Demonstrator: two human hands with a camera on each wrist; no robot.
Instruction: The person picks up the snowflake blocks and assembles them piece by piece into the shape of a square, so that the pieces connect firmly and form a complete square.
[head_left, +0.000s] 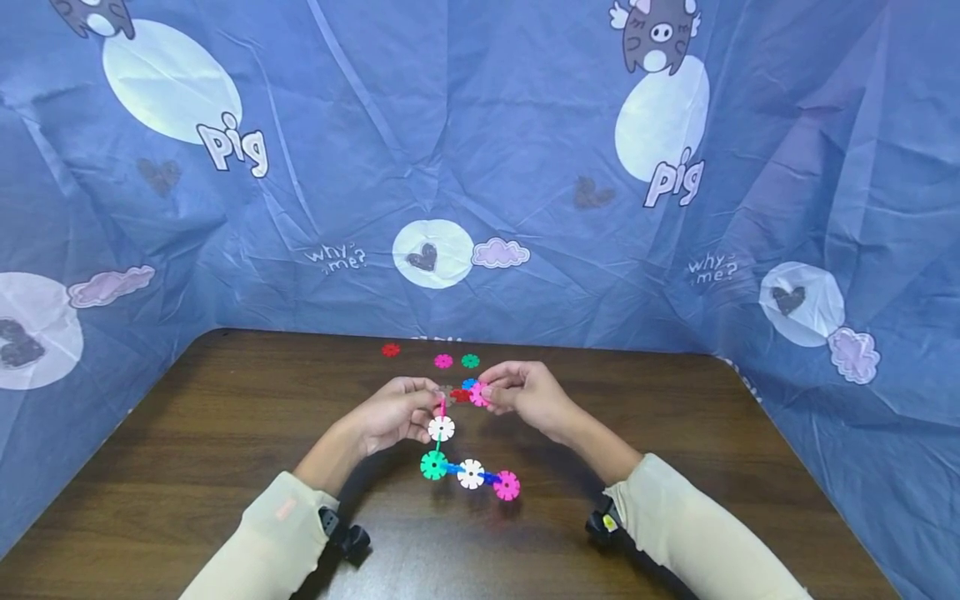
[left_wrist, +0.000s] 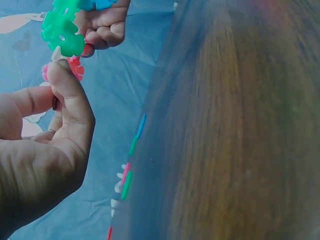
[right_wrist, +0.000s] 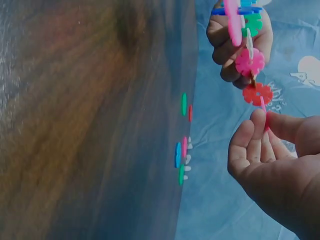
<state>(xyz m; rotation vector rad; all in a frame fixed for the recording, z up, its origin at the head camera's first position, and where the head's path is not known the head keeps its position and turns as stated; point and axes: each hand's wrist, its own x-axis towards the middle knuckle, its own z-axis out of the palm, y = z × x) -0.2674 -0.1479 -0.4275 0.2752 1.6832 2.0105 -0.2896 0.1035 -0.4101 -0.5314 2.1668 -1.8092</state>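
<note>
Left hand (head_left: 393, 414) pinches disc chain (head_left: 441, 428), right hand (head_left: 531, 396) pink disc (head_left: 478, 394); backdrop (head_left: 555, 108) past counter (head_left: 225, 417) far edge reads "pig", "why me?"

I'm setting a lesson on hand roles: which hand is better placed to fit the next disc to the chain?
Likely the right hand: it pinches a pink disc at the edge of a red disc, while the left hand grips the chain.

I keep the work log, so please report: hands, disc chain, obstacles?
Left hand grips linked snowflake-disc chain; right hand pinches pink disc at its end. Loose discs lie beyond; nothing visibly blocks hands.
</note>
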